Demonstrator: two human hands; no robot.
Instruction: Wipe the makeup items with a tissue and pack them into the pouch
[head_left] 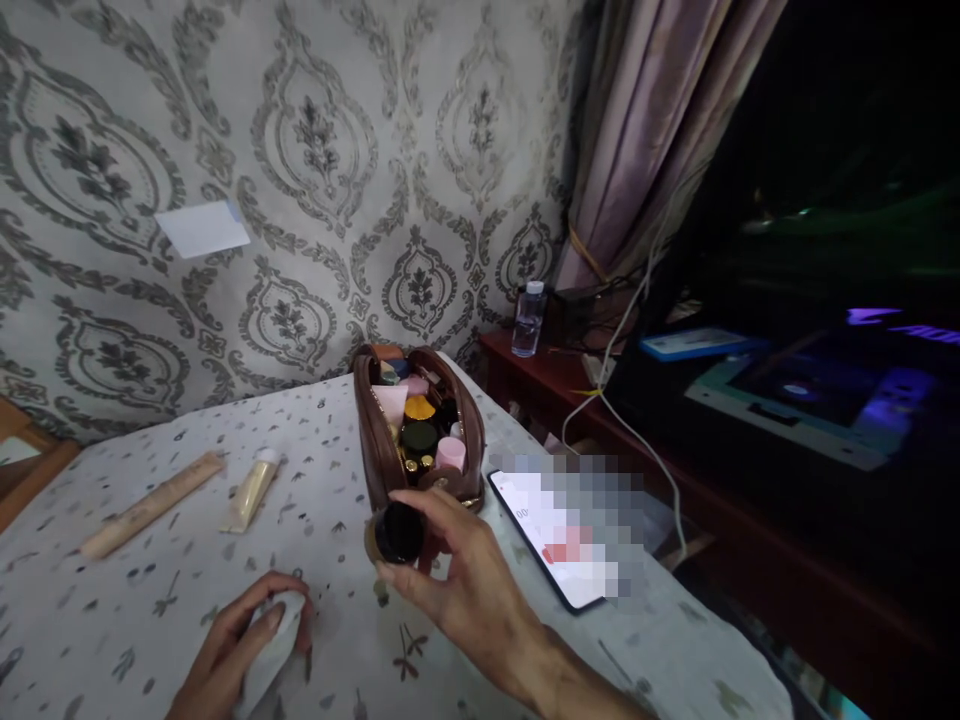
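My right hand (pixel 469 565) grips a small round jar (pixel 400 532) with a black lid between thumb and fingers, tilted just in front of the bag. In my left hand (pixel 225 640), lower left, is a folded white cloth (pixel 274 645) or tissue; which of the two I cannot tell. The brown cosmetic bag (pixel 369 440) stands unzipped on the bed sheet. Inside are a dark-lidded jar (pixel 419 438), a pink-capped container (pixel 451 453), a yellow-orange lid (pixel 419 408) and several other cosmetics, partly hidden by one another.
A cream tube (pixel 251 492) and a long beige packet (pixel 154 503) lie left on the patterned sheet (pixel 330 540). Right of the bag lies a lit phone (pixel 551 540). A clear bottle (pixel 528 320) and a white cable (pixel 637 400) are on the dark red table (pixel 499 350).
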